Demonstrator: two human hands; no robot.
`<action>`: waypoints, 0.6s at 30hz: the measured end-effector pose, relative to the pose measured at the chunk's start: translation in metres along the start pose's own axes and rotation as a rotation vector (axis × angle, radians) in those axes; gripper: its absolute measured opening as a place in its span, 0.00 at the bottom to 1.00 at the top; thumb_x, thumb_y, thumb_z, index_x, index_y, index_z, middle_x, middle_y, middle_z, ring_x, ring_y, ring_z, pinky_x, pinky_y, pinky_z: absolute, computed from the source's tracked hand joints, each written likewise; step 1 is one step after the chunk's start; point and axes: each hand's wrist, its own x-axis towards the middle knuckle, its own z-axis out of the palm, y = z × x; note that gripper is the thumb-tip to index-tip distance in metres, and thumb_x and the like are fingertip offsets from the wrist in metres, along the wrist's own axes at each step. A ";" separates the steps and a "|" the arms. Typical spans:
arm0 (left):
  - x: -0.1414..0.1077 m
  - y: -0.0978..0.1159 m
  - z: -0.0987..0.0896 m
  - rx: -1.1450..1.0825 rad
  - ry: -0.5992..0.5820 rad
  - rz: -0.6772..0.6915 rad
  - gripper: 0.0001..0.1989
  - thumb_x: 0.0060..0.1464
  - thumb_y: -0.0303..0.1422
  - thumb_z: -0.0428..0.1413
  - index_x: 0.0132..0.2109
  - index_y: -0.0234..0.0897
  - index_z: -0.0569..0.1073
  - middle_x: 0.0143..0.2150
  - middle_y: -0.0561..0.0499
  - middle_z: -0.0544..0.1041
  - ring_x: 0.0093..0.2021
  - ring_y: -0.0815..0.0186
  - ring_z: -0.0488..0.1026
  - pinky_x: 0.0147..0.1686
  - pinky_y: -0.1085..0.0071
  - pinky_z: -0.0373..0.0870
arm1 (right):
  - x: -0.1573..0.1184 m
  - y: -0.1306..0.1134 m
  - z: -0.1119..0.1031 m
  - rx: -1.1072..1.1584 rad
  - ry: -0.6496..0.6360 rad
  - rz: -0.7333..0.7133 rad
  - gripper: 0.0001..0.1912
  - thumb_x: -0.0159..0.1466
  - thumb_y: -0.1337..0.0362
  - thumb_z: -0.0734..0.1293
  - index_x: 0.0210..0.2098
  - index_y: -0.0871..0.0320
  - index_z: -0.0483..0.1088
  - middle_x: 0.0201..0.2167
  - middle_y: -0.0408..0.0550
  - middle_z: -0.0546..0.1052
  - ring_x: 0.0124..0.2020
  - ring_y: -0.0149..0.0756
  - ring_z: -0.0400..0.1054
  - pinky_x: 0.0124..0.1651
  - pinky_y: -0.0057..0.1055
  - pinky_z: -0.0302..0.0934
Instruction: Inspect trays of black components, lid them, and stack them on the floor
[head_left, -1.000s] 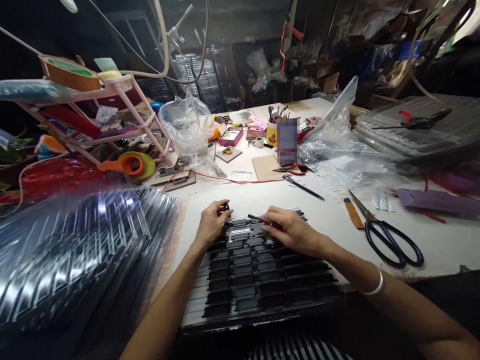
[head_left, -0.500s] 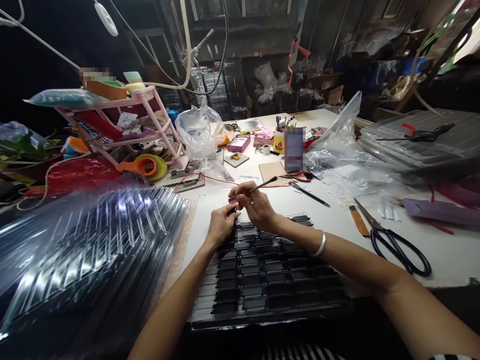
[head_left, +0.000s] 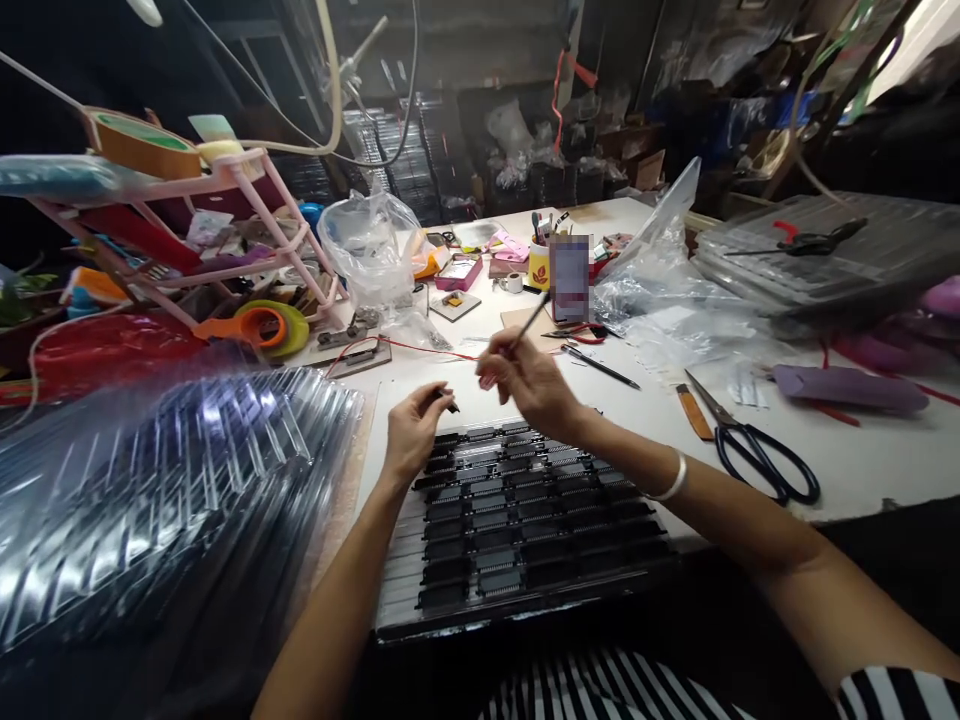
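Pinched between the thumb and fingers of my left hand (head_left: 411, 432) is a small black part (head_left: 452, 405), mostly covered by the fingertips. The hand hovers over the far left corner of a clear plastic tray (head_left: 401, 560). Rows of black toothed pieces (head_left: 499, 580) fill much of that tray. My right hand (head_left: 534, 385), a little higher and to the right, grips a thin brush-like stick (head_left: 534, 322) that slants up and away. The stick's lower end is hidden by the fingers. A gap separates the two hands.
Stacked clear plastic trays (head_left: 172, 490) lie at left. Large scissors (head_left: 757, 455), an orange-handled knife (head_left: 694, 412) and a black pen (head_left: 600, 366) lie at right. Behind are red-handled pliers (head_left: 581, 333), a yellow cup (head_left: 539, 268), plastic bags (head_left: 371, 240) and a pink rack (head_left: 289, 240).
My hands, close together before, have moved apart. The left came back toward me with the black part; the right shifted right, its stick now steeper. The whole view has shifted slightly.
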 end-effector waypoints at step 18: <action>-0.032 0.033 0.008 0.544 -0.405 0.036 0.06 0.52 0.36 0.56 0.35 0.39 0.75 0.37 0.51 0.71 0.28 0.68 0.67 0.33 0.68 0.64 | -0.060 0.001 -0.047 -0.030 0.188 0.130 0.04 0.68 0.63 0.60 0.38 0.57 0.62 0.29 0.43 0.73 0.24 0.25 0.67 0.24 0.24 0.62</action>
